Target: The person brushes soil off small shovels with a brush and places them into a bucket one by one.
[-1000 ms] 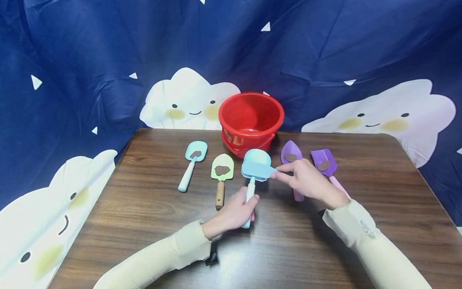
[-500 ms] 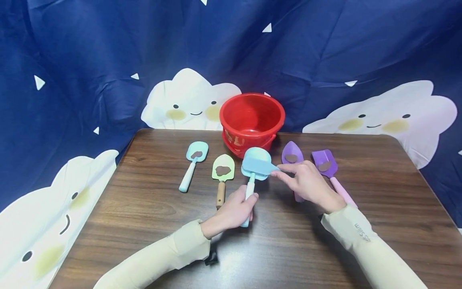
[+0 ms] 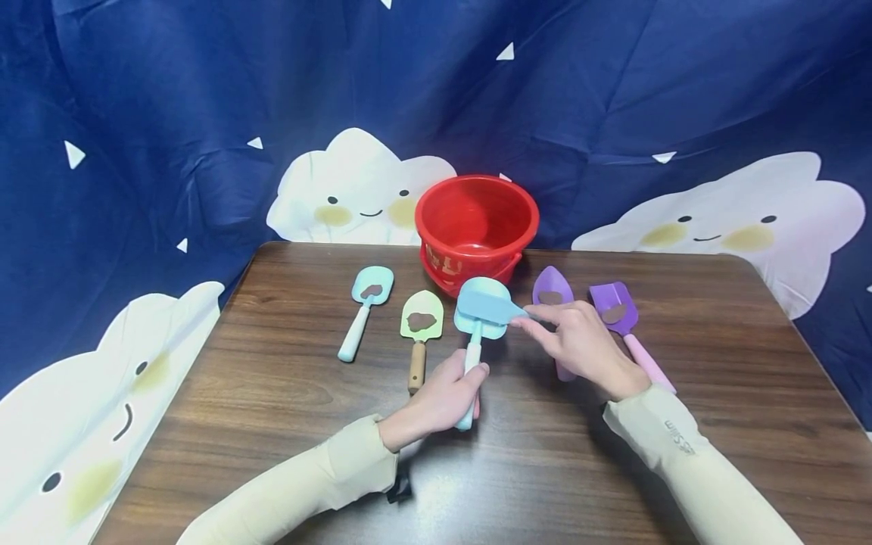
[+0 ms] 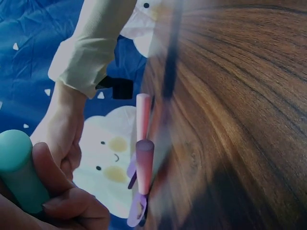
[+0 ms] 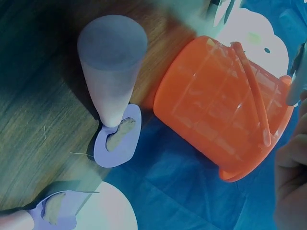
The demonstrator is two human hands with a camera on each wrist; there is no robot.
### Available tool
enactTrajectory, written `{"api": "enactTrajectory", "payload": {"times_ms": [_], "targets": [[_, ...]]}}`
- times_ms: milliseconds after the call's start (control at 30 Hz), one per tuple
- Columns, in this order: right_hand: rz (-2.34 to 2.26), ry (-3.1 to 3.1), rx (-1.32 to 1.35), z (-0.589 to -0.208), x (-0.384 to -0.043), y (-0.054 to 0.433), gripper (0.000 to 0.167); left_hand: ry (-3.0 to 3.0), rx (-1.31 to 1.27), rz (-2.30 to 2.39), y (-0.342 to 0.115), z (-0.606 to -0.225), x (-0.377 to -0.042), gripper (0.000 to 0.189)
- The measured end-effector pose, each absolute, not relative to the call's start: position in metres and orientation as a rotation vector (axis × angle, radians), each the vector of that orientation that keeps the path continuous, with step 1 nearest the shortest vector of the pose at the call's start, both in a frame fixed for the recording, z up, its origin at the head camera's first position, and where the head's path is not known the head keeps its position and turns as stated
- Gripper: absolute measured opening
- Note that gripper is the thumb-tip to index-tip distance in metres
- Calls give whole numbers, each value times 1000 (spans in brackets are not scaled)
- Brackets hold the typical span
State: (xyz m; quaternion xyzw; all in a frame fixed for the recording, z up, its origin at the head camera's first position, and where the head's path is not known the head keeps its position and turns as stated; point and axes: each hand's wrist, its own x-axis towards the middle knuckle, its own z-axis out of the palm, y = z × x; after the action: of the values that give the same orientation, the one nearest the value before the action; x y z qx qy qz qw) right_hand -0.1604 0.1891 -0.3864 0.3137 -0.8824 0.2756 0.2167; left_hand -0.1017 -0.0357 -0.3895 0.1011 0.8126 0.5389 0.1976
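Note:
My left hand (image 3: 443, 390) grips the pale handle of a light blue toy shovel (image 3: 490, 286), whose blade points toward the bucket. In the left wrist view, the handle's rounded teal end (image 4: 14, 151) pokes out of the fist. Thumb and fingers of my right hand (image 3: 582, 344) pinch the narrow end of a flat light blue scraper-like piece (image 3: 487, 305). That piece lies across or just over the shovel's blade, hiding its middle; contact cannot be judged. Just behind stands a red bucket (image 3: 453, 265). Beneath my right hand lies a purple pointed shovel (image 3: 545, 280), its middle covered.
A light blue shovel (image 3: 356, 333) and a green shovel with a wooden handle (image 3: 417, 363) lie to the left. A purple square shovel with a pink handle (image 3: 647, 362) lies right. These blades bear brown lumps. A blue cloud-patterned curtain (image 3: 204, 91) hangs behind the brown table (image 3: 272, 378).
The flat light blue piece has slid a little farther from me over the shovel's blade, toward its tip, and tilted slightly. Left hand and shovel have barely moved.

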Motion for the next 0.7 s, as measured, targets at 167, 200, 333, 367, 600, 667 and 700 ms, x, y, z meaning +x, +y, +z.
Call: {"api": "enactTrajectory", "payload": {"times_ms": [167, 200, 333, 367, 600, 667, 700], "targets": [[794, -2447, 862, -389, -161, 189, 29, 2277, 273, 1497, -37, -389, -101, 21], [800, -2443, 861, -389, -161, 189, 29, 2276, 271, 1496, -37, -389, -101, 21], [791, -2416, 861, -390, -162, 189, 31, 2274, 263, 1491, -37, -388, -101, 24], [787, -2408, 864, -390, -162, 189, 31, 2272, 261, 1491, -37, -388, -100, 24], [773, -2401, 856, -391, -162, 189, 33, 2281, 253, 1479, -37, -388, -99, 24], [759, -2402, 837, -391, -163, 190, 33, 2282, 258, 1475, -37, -389, -99, 24], [753, -2404, 824, -391, -163, 191, 33, 2282, 263, 1469, -37, -389, -98, 24]]}}
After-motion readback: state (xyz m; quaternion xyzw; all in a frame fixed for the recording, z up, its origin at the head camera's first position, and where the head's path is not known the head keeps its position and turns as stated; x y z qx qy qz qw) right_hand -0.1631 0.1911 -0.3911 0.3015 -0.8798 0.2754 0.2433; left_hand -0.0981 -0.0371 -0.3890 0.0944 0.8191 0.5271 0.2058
